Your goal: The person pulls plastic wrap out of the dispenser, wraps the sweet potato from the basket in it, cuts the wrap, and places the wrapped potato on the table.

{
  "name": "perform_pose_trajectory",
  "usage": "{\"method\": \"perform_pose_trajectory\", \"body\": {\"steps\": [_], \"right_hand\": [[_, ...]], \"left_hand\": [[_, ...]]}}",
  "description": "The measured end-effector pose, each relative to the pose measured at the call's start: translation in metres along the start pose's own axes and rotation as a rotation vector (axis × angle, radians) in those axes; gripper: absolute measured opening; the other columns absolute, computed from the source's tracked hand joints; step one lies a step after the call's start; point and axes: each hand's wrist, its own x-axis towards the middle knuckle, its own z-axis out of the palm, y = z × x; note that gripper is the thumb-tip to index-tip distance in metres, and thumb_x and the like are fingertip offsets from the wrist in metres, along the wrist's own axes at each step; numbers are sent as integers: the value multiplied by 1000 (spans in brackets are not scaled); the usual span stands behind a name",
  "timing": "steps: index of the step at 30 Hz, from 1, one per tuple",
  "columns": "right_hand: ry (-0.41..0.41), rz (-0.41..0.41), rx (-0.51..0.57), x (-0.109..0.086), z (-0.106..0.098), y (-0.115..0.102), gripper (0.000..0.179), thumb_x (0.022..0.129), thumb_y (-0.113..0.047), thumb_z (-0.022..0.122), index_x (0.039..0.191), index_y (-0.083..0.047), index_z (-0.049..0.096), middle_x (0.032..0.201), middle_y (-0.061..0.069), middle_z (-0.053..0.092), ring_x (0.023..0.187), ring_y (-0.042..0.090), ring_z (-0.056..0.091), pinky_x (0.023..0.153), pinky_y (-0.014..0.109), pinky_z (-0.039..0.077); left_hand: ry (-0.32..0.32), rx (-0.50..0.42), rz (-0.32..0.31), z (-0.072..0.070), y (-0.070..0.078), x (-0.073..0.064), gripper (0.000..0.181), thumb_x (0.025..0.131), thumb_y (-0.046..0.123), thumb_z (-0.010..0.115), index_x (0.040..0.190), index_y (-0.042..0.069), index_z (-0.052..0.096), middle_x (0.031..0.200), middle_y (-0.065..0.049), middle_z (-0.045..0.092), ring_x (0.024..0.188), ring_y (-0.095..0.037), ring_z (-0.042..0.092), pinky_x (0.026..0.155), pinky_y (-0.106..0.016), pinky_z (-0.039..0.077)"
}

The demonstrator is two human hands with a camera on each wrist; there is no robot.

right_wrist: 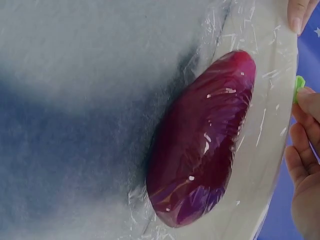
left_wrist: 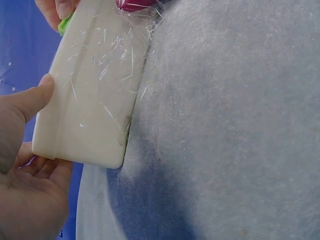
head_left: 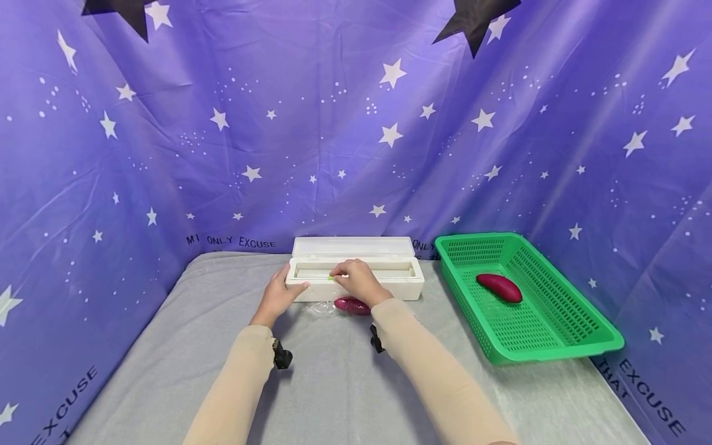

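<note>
A long white cling film dispenser (head_left: 356, 292) stands on the table with its lid (head_left: 353, 247) raised. My left hand (head_left: 276, 295) grips the dispenser's left end, thumb on the front edge and fingers round the end. At the top front edge, my right hand (head_left: 358, 281) pinches a small green slider (right_wrist: 299, 89) between thumb and fingertip. Clear cling film (left_wrist: 102, 65) hangs down over the dispenser's front. A purple-red sweet potato (right_wrist: 202, 142), covered by the film, lies against the front, below my right hand.
To the right, a green plastic basket (head_left: 556, 355) holds another purple-red sweet potato (head_left: 499, 288). Grey cloth (head_left: 328, 383) covers the table. A purple curtain (head_left: 334, 154) with stars hangs behind and at both sides.
</note>
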Motion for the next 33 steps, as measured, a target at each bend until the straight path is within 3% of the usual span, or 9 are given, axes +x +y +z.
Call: {"method": "perform_pose_trajectory", "body": {"steps": [12,33], "right_hand": [[-8,8,-7,8,10,-10,8,92,-10,73,98,-11,79,98,2,75,94,21,65,91,35,48],[24,51,-13,16,24,-31,8,92,-10,73,97,-10,79,98,2,75,95,21,66,91,33,50]], "left_hand": [[-39,-32,37,-4,-3,-1,80,95,25,72,157,1,27,148,-31,36,137,-44,37,113,-57,30],[-33,-52,46,-4,-7,2,80,94,24,72,156,0,27,149,-30,35,137,-43,38,112,-54,34]]}}
